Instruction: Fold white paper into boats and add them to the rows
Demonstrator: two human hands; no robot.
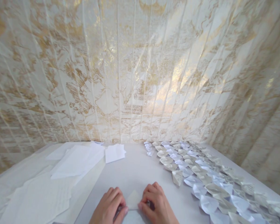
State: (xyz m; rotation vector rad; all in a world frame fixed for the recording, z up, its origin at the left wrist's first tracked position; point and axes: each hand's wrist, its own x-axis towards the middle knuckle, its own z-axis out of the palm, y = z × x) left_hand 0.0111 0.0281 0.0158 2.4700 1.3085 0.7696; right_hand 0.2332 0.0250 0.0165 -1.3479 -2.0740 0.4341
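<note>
My left hand and my right hand rest close together at the near edge of a white table. Between them lies a small folded piece of white paper. Both hands have their fingers curled and pinch the paper's lower corners, the left from the left side and the right from the right. The paper lies flat against the tabletop, with its upper point aimed away from me.
Flat white paper sheets lie stacked on the left, with a small pile of square sheets behind them. Several folded paper shapes cover the right side in overlapping rows. A gold-patterned cream curtain hangs behind the table.
</note>
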